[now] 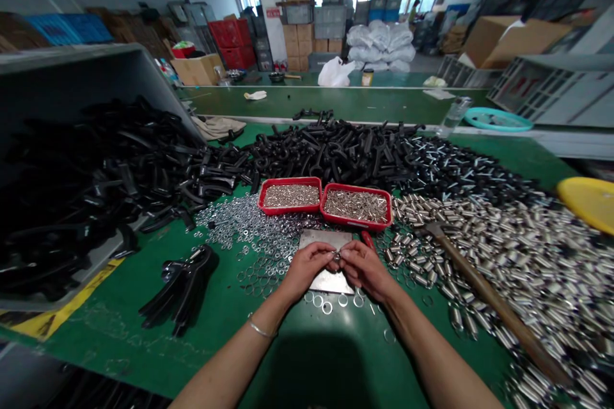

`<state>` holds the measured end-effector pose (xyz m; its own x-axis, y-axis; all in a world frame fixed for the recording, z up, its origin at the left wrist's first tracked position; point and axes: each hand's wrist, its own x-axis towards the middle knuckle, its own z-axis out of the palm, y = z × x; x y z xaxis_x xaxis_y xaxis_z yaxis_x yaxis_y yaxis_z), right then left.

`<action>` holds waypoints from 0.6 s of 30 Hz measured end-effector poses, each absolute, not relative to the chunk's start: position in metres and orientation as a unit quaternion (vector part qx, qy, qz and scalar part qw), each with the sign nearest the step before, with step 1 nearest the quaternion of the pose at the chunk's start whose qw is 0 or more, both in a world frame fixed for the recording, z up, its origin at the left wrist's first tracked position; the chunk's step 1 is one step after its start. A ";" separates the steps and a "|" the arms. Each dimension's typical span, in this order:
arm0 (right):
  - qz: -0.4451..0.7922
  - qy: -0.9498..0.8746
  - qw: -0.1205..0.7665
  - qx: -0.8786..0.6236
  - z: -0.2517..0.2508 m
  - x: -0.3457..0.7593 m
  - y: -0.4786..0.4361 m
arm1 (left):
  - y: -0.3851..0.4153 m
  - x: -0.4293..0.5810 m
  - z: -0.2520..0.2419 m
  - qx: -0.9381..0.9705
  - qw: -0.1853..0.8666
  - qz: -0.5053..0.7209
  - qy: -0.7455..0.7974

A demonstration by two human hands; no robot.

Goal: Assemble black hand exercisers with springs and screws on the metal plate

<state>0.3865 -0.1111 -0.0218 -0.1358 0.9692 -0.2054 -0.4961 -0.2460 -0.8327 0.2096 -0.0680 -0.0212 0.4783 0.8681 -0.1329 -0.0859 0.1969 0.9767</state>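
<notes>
Over a flat metal plate [334,282], my left hand [311,263] and my right hand [367,266] meet fingertip to fingertip. Both pinch a small shiny metal part [337,255], mostly covered by the fingers, so its exact kind is hidden. Several flat metal rings [327,308] lie along the plate's near edge. Just beyond the hands stand a red tray of tiny metal pieces [290,211] and a second red tray of small pins [357,224]. A red handle [368,240] shows beside my right hand.
A hammer [494,294] lies over heaped metal springs or cylinders [537,249] on the right. Small nuts [244,220] are spread at left. Black handles [330,150] are piled behind and in a tipped grey bin [158,83]. An assembled hand grip [185,287] lies front left.
</notes>
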 end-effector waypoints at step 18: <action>0.597 -0.409 0.523 -0.450 0.004 0.376 -0.121 | -0.094 0.180 0.019 0.843 0.290 0.301 0.339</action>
